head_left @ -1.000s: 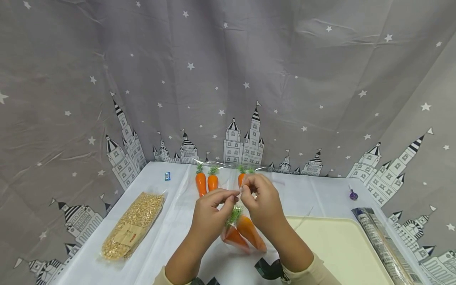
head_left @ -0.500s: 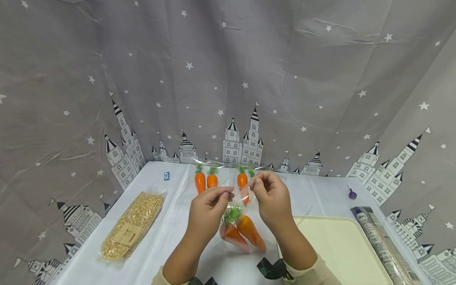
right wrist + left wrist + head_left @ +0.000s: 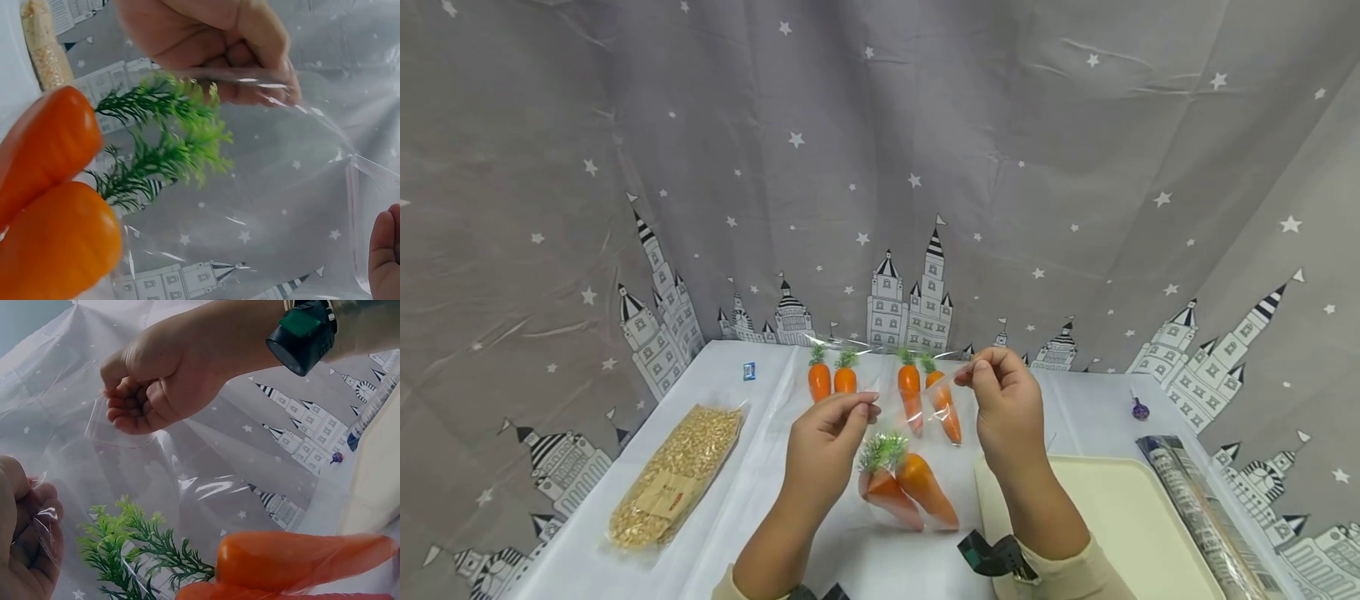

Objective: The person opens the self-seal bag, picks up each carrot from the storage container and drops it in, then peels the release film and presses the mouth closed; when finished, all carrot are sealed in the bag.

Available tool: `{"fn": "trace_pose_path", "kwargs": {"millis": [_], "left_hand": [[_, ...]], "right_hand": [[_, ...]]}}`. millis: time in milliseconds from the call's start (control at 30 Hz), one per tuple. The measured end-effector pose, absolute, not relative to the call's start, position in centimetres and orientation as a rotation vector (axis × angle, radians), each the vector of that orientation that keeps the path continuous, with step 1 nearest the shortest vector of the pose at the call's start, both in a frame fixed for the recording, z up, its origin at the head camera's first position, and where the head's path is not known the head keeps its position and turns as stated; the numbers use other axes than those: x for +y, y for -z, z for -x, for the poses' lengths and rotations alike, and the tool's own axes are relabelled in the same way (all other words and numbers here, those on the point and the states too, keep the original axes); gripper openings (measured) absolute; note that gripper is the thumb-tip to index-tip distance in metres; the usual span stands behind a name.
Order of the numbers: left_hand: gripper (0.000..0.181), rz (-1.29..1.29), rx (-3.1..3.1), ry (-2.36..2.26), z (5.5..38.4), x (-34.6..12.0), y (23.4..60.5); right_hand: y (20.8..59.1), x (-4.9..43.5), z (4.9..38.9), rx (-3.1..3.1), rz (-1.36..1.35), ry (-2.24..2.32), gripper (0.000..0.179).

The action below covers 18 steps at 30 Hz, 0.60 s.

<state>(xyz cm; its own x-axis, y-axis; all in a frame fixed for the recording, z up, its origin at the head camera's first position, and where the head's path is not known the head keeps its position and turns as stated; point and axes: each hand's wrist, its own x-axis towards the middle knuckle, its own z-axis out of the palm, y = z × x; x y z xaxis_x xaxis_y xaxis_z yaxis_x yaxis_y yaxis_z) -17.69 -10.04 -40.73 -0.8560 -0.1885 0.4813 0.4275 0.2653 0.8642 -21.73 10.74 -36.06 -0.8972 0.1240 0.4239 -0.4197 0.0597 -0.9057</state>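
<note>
A clear plastic bag (image 3: 269,181) with two orange carrots (image 3: 928,487) in it hangs between my hands, their feathery green tops (image 3: 144,547) toward the bag's upper end. My left hand (image 3: 829,437) pinches the upper left edge of the bag between thumb and forefinger. Off to the right and slightly higher, my right hand (image 3: 1013,408) pinches a thin clear strip of the film, its other fingers curled in. The strip runs slanting between the two hands in the head view.
Behind the hands lie more bagged carrots (image 3: 909,383). At left are a bag of yellow grains (image 3: 677,475) and a small blue packet (image 3: 749,371). At right stand a cream tray (image 3: 1105,500), a rolled plastic pack (image 3: 1206,508) and a small purple item (image 3: 1140,408).
My right hand has drawn away to the right and slightly up from my left hand, stretching the clear strip. The left hand has shifted a little left.
</note>
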Motion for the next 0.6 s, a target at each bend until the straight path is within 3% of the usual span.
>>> {"fn": "trace_pose_path", "kwargs": {"millis": [600], "left_hand": [[0.017, 0.222, -1.979, 1.676, 17.7, -10.5, 41.1]], "right_hand": [[34.4, 14.0, 22.9, -1.67, -0.263, -2.13, 0.016]]}}
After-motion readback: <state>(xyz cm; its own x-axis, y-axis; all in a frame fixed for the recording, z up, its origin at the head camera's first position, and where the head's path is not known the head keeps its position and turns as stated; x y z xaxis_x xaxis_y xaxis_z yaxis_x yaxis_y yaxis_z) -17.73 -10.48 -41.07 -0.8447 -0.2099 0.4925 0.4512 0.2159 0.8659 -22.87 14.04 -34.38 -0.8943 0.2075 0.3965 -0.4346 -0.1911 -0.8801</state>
